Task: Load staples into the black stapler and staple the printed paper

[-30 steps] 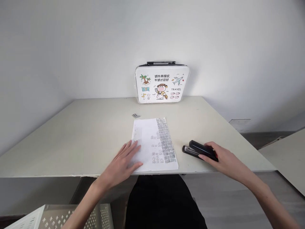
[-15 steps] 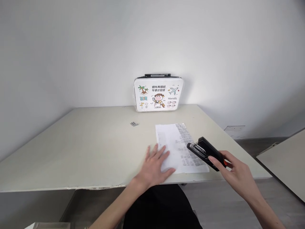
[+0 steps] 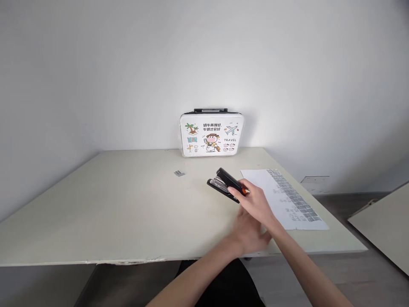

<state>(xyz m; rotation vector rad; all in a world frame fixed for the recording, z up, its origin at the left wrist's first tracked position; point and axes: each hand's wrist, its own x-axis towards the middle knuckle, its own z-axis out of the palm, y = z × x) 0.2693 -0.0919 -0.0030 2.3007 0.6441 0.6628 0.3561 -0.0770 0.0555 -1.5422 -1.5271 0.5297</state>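
Observation:
My right hand (image 3: pixel 254 201) is closed around the rear of a black stapler (image 3: pixel 224 184) and holds it above the middle of the pale table (image 3: pixel 128 213), its mouth pointing left. My left hand (image 3: pixel 247 235) lies low on the table under my right forearm, by the left edge of a printed paper sheet (image 3: pixel 287 200). It is blurred and its fingers are hidden. The sheet lies flat at the table's right side.
A white carry case with cartoon travel pictures (image 3: pixel 211 134) leans on the wall at the table's back edge. A small strip of staples (image 3: pixel 179 173) lies left of the stapler. Another table corner (image 3: pixel 383 221) shows at far right.
My left hand slid the paper from the table's middle to its right side. My right hand lifted the stapler off the table and carried it leftwards over the sheet to the table's middle.

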